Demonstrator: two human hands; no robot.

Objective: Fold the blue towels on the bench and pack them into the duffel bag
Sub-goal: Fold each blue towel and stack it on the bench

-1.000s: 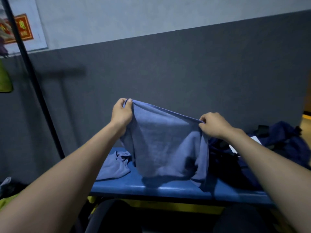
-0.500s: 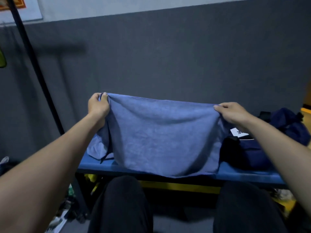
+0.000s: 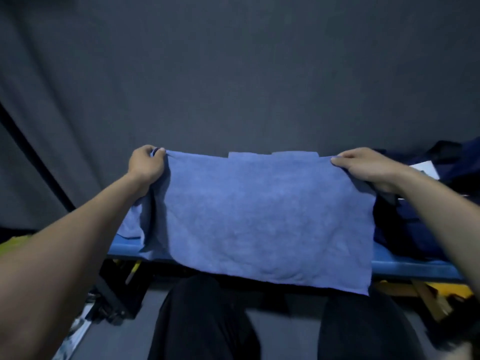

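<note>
**One towel spread between two hands**

The left hand point(image 3: 146, 162) pinches the top left corner of a blue towel point(image 3: 259, 219), fingers curled round the cloth. Behind that arm a second blue towel point(image 3: 133, 222) lies crumpled on the blue surface point(image 3: 415, 268). The held towel hangs flat over the surface's front edge. The right hand point(image 3: 363, 165) pinches the top right corner. One dark duffel bag point(image 3: 410, 224) sits at the right.

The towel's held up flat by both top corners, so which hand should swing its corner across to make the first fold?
Probably the left hand. Folding toward the right hand ends the towel beside the duffel bag, which sits on the bench at the right.
</note>
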